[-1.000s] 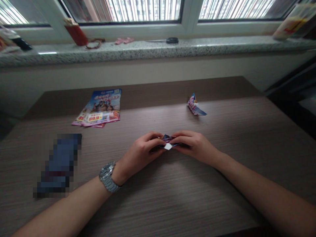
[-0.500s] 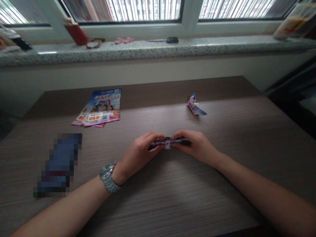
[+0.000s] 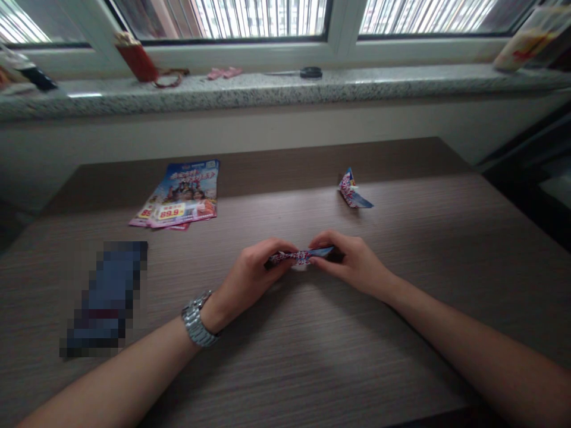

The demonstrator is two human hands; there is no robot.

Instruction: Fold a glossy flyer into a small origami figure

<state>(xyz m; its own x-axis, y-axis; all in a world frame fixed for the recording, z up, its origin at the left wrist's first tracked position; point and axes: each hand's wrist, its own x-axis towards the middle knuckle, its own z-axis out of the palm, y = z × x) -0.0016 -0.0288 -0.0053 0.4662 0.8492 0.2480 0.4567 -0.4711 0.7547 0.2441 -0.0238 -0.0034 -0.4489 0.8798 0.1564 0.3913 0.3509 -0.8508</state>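
Observation:
Both of my hands pinch one small piece of folded printed paper (image 3: 303, 257) above the middle of the table. My left hand (image 3: 259, 264), with a silver watch (image 3: 198, 318) on its wrist, grips the reddish patterned end between thumb and fingers. At the bluish end, the thumb and fingers of my right hand (image 3: 352, 255) close on the paper. The fingers cover parts of its ends. Beyond my right hand stands another folded paper piece (image 3: 350, 191) in the same sort of print, with a pointed top and a flap spread to the right.
A few colourful flyers (image 3: 190, 193) lie stacked at the back left of the brown table (image 3: 267, 368). Nearer, on the left, is a pixelated dark flat object (image 3: 109, 297). Scissors (image 3: 307, 72), pink items (image 3: 224, 73) and a red object (image 3: 139, 59) rest on the stone windowsill (image 3: 250, 92).
The folded paper has tilted a little in my fingers, so more of its printed side shows. My right fingers have shifted slightly. Everything else stays where it was.

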